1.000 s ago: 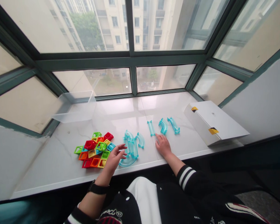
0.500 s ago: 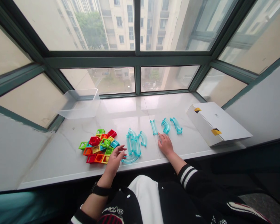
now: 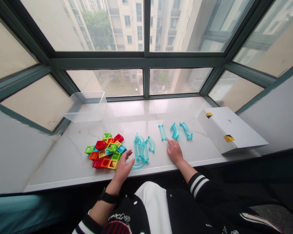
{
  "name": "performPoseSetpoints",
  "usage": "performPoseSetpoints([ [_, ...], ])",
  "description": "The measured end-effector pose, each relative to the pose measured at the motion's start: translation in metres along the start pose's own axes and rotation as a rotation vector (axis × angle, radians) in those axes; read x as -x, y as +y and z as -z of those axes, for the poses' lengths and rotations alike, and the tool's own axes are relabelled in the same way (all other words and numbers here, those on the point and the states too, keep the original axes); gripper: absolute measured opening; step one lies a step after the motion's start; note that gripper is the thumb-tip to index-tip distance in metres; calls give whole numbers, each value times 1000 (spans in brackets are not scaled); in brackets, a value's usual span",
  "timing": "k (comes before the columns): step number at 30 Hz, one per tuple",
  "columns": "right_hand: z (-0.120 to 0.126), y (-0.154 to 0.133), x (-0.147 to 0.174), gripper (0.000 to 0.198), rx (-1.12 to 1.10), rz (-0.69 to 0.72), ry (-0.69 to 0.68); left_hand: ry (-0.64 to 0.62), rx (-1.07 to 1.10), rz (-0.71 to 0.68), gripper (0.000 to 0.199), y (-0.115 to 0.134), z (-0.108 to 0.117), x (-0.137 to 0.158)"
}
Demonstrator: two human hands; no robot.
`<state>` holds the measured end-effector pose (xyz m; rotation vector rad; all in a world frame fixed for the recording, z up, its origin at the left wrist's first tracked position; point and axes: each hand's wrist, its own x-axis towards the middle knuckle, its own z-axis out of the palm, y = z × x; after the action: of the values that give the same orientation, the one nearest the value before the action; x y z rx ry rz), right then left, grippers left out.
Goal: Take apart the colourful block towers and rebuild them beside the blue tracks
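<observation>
On the sill (image 3: 53, 162), straight track (image 3: 162, 133) lies beside parted right fingers (image 3: 170, 142).

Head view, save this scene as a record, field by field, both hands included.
Left: pile of multicoloured, hollow, square plastic blocks
Centre: cluster of translucent blue plastic track pieces
Right of centre: more such pieces, including a narrow, straight piece
Back left: clear rectangular plastic bin
Far right: white rectangular box
Left hand: open, between blocks and cluster
Right hand: by the straight piece's near end; contact unclear
</observation>
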<state>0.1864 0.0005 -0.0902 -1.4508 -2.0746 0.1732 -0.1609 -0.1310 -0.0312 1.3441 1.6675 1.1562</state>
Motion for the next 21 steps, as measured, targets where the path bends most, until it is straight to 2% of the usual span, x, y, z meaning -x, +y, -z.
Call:
performPoseSetpoints([
  [7, -1, 2, 1, 53, -28, 6, 8, -42, -279, -152, 51, -2, -12, 5],
  [14, -2, 2, 1, 50, -31, 4, 9, -58, -351, -99, 41, -6, -21, -4],
  [21, -2, 1, 1, 48, -31, 2, 6, -96, -412, -82, 40, -4, -20, -6],
])
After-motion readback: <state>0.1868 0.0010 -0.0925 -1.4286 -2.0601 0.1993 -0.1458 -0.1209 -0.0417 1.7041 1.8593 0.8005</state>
